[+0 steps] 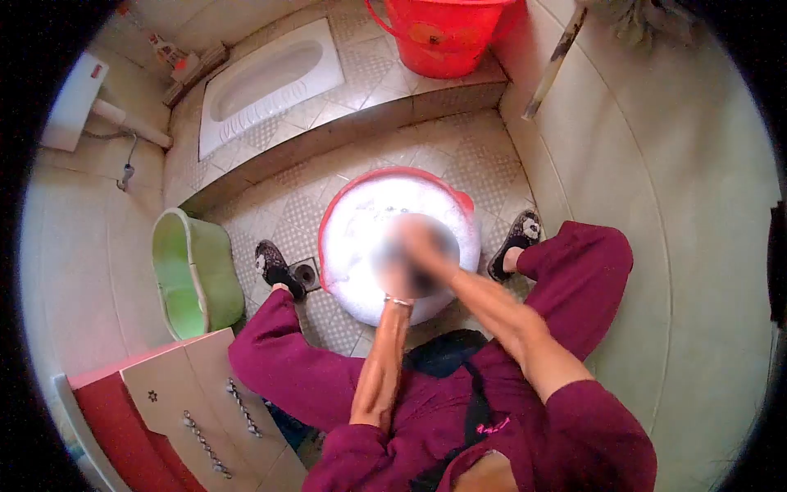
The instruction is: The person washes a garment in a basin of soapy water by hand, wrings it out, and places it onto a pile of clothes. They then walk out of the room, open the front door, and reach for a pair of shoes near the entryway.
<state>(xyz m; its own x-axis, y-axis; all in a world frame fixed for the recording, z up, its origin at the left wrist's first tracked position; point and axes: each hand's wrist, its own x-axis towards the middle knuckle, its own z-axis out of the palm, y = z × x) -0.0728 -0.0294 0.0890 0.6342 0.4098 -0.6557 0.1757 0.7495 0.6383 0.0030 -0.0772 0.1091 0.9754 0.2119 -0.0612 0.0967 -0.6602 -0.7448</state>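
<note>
A red basin [325, 246] full of white suds [361, 213] stands on the tiled floor between my feet. Both my hands are together over the suds, near the basin's middle. A blurred patch covers my left hand [397, 275] and my right hand [425, 244], so their fingers do not show. Something dark [433, 275] lies under or between them, but its kind is lost in the blur. On my left wrist is a thin bracelet [398, 301].
A green tub [215, 279] stands left, by a drawer cabinet [205, 402]. Beyond a raised tiled step [369, 121] are a squat toilet [324, 70] and a red bucket [443, 45]. Near my left shoe [275, 266] is a floor drain [306, 274]. A tiled wall [656, 205] rises right.
</note>
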